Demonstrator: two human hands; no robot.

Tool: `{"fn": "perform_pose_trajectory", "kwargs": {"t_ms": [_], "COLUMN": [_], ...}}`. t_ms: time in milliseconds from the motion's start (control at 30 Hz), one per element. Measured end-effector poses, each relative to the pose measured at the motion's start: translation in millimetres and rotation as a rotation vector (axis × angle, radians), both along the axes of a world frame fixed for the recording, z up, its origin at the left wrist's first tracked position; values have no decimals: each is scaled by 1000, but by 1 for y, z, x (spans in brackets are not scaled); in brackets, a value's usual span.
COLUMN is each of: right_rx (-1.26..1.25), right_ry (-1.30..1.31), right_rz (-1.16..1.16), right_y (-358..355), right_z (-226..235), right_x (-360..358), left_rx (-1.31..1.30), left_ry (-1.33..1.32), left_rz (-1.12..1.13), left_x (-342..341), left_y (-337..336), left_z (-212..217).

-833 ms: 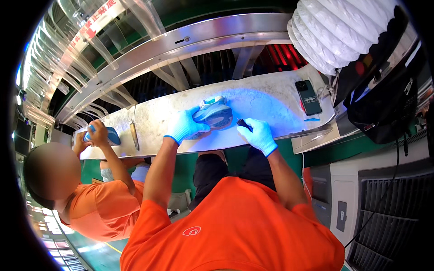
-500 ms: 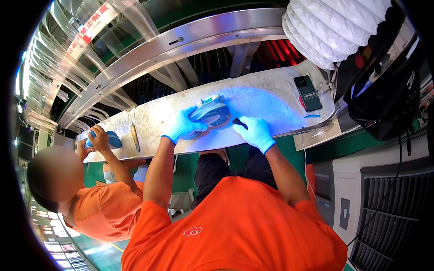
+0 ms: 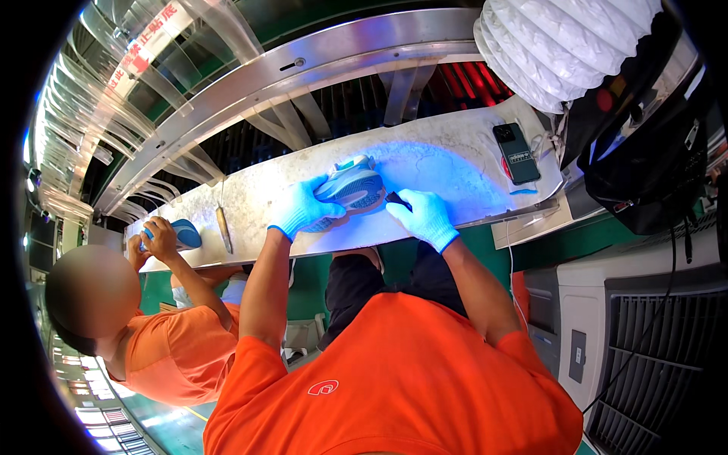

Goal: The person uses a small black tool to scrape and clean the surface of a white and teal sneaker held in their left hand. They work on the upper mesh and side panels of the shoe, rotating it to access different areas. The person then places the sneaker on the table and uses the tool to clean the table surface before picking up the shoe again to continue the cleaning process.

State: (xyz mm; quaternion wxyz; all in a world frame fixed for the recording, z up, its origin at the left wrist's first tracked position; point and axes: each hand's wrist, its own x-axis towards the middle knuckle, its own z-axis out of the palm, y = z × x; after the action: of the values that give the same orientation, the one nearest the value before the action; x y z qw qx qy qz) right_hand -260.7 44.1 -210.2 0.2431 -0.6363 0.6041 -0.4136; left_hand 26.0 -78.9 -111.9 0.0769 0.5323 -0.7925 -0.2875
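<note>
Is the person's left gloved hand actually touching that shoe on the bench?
Touching. The head view shows the left hand with its fingers wrapped against the side of the shoe, no gap between them.

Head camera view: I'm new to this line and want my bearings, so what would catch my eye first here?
First the shoe, sole up at the middle of the long pale workbench, in a patch of blue light. The left hand in a light blue glove cups it, and the gloved right hand presses a small dark tool to its edge. On the left, a co-worker's hand holds a blue shoe part; a dark phone lies on the right.
</note>
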Motion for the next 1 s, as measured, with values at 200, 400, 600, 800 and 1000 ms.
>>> {"fn": "perform_pose_trajectory", "kwargs": {"t_ms": [200,400,600,800,1000], "right_rx": [-3,15,38,263,181], "right_ry": [28,-65,-45,-79,279], "right_rz": [24,27,31,-65,-288], "right_y": [-2,-1,-3,-21,-41], "right_z": [4,8,3,16,10], "right_x": [0,-1,-2,-16,-39], "left_rx": [5,6,26,34,-15], "left_ry": [-15,-2,-20,29,-33], "left_rz": [17,25,16,2,8], "left_x": [-2,3,2,8,3], "left_y": [3,0,-1,-6,4], "left_z": [4,-1,-1,-3,10]}}
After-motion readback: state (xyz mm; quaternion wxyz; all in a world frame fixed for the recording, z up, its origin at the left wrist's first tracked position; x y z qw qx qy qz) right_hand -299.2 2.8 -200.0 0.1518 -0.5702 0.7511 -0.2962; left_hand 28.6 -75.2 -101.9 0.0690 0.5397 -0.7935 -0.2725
